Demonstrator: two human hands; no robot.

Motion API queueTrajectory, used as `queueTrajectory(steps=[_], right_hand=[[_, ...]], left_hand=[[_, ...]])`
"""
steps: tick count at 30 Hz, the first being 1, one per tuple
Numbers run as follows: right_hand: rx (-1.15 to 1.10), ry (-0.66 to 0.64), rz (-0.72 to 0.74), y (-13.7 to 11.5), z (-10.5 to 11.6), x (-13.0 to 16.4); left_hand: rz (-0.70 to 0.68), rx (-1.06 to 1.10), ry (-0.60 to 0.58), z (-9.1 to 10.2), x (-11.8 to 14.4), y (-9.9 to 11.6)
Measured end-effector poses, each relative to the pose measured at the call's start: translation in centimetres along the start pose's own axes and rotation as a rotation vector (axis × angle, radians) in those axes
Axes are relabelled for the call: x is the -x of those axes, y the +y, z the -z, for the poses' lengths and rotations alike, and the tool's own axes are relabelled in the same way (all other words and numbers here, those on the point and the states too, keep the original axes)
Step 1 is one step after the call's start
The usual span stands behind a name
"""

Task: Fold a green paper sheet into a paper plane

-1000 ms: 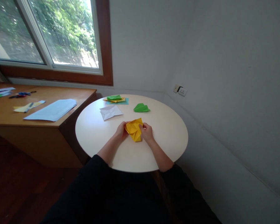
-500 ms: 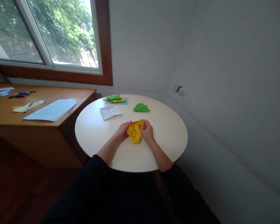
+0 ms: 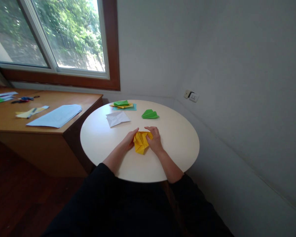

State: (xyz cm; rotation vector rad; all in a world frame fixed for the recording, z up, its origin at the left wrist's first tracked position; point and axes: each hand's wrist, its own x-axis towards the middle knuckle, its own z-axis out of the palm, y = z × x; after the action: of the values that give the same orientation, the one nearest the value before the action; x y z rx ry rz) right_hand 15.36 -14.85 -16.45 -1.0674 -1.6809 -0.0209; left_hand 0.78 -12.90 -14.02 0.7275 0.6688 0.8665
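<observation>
a bright window [image 3: 75, 36] overlooks a wooden desk [image 3: 44, 140]

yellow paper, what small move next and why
Perhaps press a fold of the yellow paper flatter with the right hand: its folds look loose and uneven, the left hand holds its left side, and the right hand is at the opposite side.

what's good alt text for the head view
Both hands are on a folded yellow paper over a round table. Beyond lie a white paper, a green paper and a small paper stack; a desk stands left, beside a window.
</observation>
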Motion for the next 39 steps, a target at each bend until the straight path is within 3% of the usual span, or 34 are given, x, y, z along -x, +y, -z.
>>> queueTrajectory(steps=[8,21,30,39], right_hand=[[0.191,-0.008,0.147,-0.2,0.5,-0.1],[0.247,-0.03,0.275,-0.7,0.6,-0.3],[0.197,-0.061,0.3,-1.3,0.5,-0.4],[0.096,-0.03,0.129,-0.5,0.3,-0.2]], left_hand=[[0.046,0.029,-0.01,0.3,-0.1,0.0],[0.104,0.068,-0.014,0.1,0.5,0.5],[0.101,0.063,0.03,-0.3,0.8,0.8],[0.06,-0.052,-0.145,0.8,0.5,0.6]])
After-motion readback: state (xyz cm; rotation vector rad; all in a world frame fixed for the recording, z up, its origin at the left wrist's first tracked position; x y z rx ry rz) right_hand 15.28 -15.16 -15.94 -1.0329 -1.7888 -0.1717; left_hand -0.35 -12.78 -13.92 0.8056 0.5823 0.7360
